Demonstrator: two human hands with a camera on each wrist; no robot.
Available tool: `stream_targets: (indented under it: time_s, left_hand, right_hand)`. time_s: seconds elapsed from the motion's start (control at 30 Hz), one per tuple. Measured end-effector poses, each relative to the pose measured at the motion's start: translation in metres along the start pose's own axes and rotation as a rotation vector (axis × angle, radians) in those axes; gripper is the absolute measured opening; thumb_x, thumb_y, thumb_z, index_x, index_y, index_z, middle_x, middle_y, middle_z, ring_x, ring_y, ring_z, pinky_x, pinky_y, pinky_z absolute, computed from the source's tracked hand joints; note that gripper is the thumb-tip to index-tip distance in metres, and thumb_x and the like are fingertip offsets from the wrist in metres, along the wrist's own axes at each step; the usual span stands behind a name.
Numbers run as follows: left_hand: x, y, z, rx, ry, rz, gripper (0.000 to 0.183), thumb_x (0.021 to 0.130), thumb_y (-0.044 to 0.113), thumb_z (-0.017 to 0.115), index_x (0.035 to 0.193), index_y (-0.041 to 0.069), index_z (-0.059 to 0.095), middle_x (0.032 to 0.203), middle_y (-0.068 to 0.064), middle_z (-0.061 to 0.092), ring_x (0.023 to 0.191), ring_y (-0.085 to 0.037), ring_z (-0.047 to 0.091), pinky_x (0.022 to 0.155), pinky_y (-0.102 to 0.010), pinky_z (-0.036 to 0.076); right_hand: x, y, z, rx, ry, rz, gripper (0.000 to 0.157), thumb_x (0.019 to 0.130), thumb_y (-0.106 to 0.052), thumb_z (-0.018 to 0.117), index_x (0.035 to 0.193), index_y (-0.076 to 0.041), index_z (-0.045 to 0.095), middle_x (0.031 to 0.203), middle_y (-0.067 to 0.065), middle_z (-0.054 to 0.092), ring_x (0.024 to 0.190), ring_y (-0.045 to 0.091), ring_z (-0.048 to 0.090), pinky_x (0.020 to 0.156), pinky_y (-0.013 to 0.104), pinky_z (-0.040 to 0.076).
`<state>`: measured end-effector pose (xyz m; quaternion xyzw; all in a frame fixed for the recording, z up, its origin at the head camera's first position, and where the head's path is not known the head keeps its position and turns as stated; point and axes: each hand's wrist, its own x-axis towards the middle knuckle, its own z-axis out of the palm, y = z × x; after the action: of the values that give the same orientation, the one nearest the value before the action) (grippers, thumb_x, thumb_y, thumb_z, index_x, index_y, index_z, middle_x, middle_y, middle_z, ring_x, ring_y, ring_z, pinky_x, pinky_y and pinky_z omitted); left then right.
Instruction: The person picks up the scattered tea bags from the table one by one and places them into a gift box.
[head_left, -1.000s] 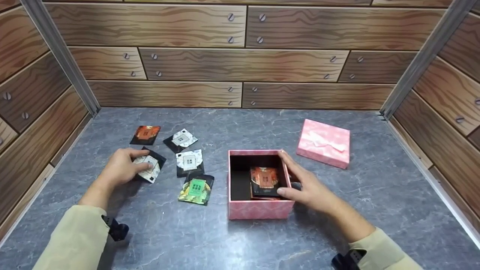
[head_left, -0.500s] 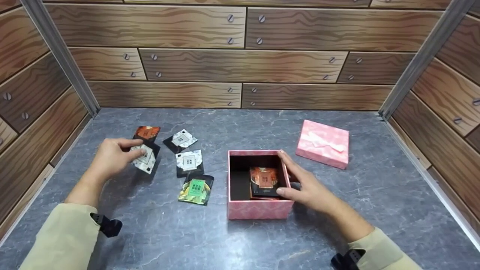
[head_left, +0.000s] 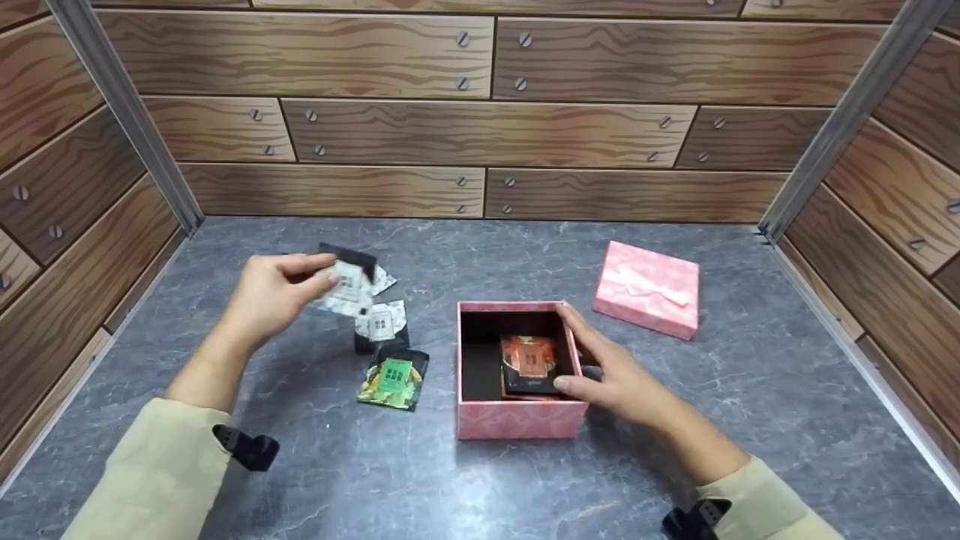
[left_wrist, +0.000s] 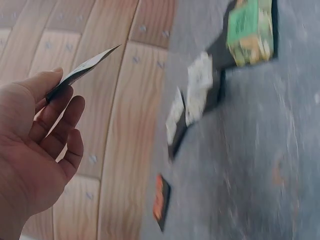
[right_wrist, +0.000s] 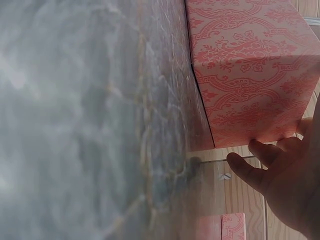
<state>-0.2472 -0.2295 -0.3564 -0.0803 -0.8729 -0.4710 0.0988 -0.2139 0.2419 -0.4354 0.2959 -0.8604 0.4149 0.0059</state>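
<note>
My left hand (head_left: 274, 300) pinches a black-and-white sachet (head_left: 346, 289) between thumb and fingers, raised over the table. In the left wrist view that sachet (left_wrist: 85, 70) is seen nearly edge-on. Below it lie two more white sachets, one (head_left: 381, 322) in plain sight and one (head_left: 384, 280) partly covered. A green sachet (head_left: 394, 380) overlaps the nearer one. My right hand (head_left: 619, 379) holds the right wall of an open pink box (head_left: 517, 420), thumb over the rim. Inside, orange-and-black sachets (head_left: 529, 360) lie stacked at the right.
The pink box lid (head_left: 646, 289), with a pale bow, lies behind and right of the box. An orange sachet (left_wrist: 159, 200) shows on the table in the left wrist view, hidden behind my left hand in the head view. Wood-patterned walls (head_left: 480, 127) enclose the table.
My left hand has lifted the black-and-white sachet off the table and carried it up and to the right. My right hand and the box have stayed in place.
</note>
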Motion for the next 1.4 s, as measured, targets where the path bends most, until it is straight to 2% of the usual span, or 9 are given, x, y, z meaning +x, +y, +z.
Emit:
stream_targets:
  time_s: [0.2, 0.37, 0.43, 0.6, 0.73, 0.9, 1.03, 1.17, 1.4]
  left_hand:
    - [0.000, 0.028, 0.023, -0.035, -0.051, 0.034, 0.037, 0.096, 0.020, 0.081, 0.130, 0.007, 0.076, 0.126, -0.015, 0.074, 0.102, -0.024, 0.073, 0.080, -0.019, 0.057]
    - [-0.002, 0.046, 0.043, -0.026, -0.099, 0.103, 0.036, 0.095, 0.019, 0.083, 0.128, 0.008, 0.077, 0.128, -0.012, 0.074, 0.098, -0.018, 0.073, 0.078, -0.020, 0.057]
    - [-0.003, 0.053, 0.050, -0.025, -0.122, 0.124, 0.036, 0.094, 0.020, 0.083, 0.128, 0.008, 0.077, 0.124, -0.012, 0.075, 0.090, -0.017, 0.073, 0.073, -0.020, 0.057]
    - [-0.007, 0.068, 0.071, -0.075, -0.201, 0.154, 0.037, 0.094, 0.015, 0.083, 0.129, 0.005, 0.076, 0.113, -0.013, 0.079, 0.073, -0.016, 0.070, 0.062, -0.023, 0.056]
    - [-0.010, 0.079, 0.087, -0.094, -0.263, 0.160, 0.039, 0.094, 0.015, 0.083, 0.130, 0.005, 0.075, 0.117, -0.011, 0.078, 0.070, -0.015, 0.068, 0.060, -0.023, 0.055]
    - [-0.014, 0.085, 0.106, -0.093, -0.302, 0.189, 0.038, 0.094, 0.017, 0.082, 0.129, 0.006, 0.075, 0.123, -0.010, 0.077, 0.076, -0.011, 0.069, 0.064, -0.024, 0.057]
    - [-0.016, 0.088, 0.118, -0.058, -0.314, 0.217, 0.038, 0.094, 0.019, 0.083, 0.129, 0.007, 0.076, 0.124, -0.009, 0.076, 0.097, -0.015, 0.075, 0.083, -0.030, 0.061]
    - [-0.017, 0.090, 0.129, -0.015, -0.325, 0.239, 0.038, 0.093, 0.021, 0.084, 0.128, 0.009, 0.077, 0.125, -0.007, 0.075, 0.118, -0.021, 0.071, 0.102, -0.036, 0.056]
    - [-0.021, 0.092, 0.150, 0.074, -0.386, 0.297, 0.038, 0.094, 0.023, 0.082, 0.129, 0.009, 0.077, 0.126, -0.005, 0.075, 0.122, -0.020, 0.069, 0.105, -0.038, 0.054]
  right_hand:
    - [0.000, -0.001, 0.000, -0.011, 0.005, 0.002, 0.099, 0.092, -0.034, 0.079, 0.171, -0.015, 0.022, 0.174, 0.014, 0.020, 0.156, 0.039, 0.026, 0.122, 0.061, 0.024]
    - [0.000, -0.001, 0.000, -0.014, 0.006, -0.003, 0.098, 0.093, -0.034, 0.079, 0.171, -0.019, 0.021, 0.174, 0.015, 0.020, 0.156, 0.038, 0.026, 0.122, 0.060, 0.024]
    - [0.000, 0.000, 0.000, -0.010, 0.006, -0.005, 0.098, 0.093, -0.033, 0.079, 0.171, -0.019, 0.022, 0.174, 0.015, 0.021, 0.156, 0.037, 0.026, 0.122, 0.059, 0.025]
    - [0.000, 0.001, 0.000, -0.003, 0.009, -0.005, 0.098, 0.093, -0.032, 0.079, 0.171, -0.017, 0.022, 0.175, 0.012, 0.021, 0.155, 0.036, 0.028, 0.121, 0.058, 0.028]
    - [0.000, 0.001, 0.000, -0.004, 0.011, -0.006, 0.098, 0.093, -0.033, 0.079, 0.171, -0.019, 0.022, 0.175, 0.011, 0.021, 0.155, 0.036, 0.028, 0.121, 0.058, 0.028]
    - [0.000, 0.001, 0.001, -0.010, 0.008, 0.004, 0.098, 0.093, -0.035, 0.079, 0.171, -0.023, 0.021, 0.175, 0.009, 0.019, 0.155, 0.039, 0.028, 0.120, 0.060, 0.028]
    - [0.000, 0.001, 0.001, -0.014, 0.004, 0.014, 0.099, 0.093, -0.036, 0.078, 0.172, -0.023, 0.020, 0.175, 0.010, 0.018, 0.155, 0.041, 0.028, 0.120, 0.061, 0.029]
    - [0.000, 0.002, 0.001, 0.006, 0.002, 0.010, 0.098, 0.094, -0.032, 0.078, 0.172, -0.023, 0.020, 0.175, 0.011, 0.018, 0.155, 0.040, 0.028, 0.120, 0.061, 0.029]
    - [0.001, 0.003, 0.001, 0.031, -0.002, -0.005, 0.097, 0.095, -0.030, 0.078, 0.172, -0.024, 0.019, 0.175, 0.013, 0.018, 0.155, 0.036, 0.029, 0.119, 0.056, 0.032]
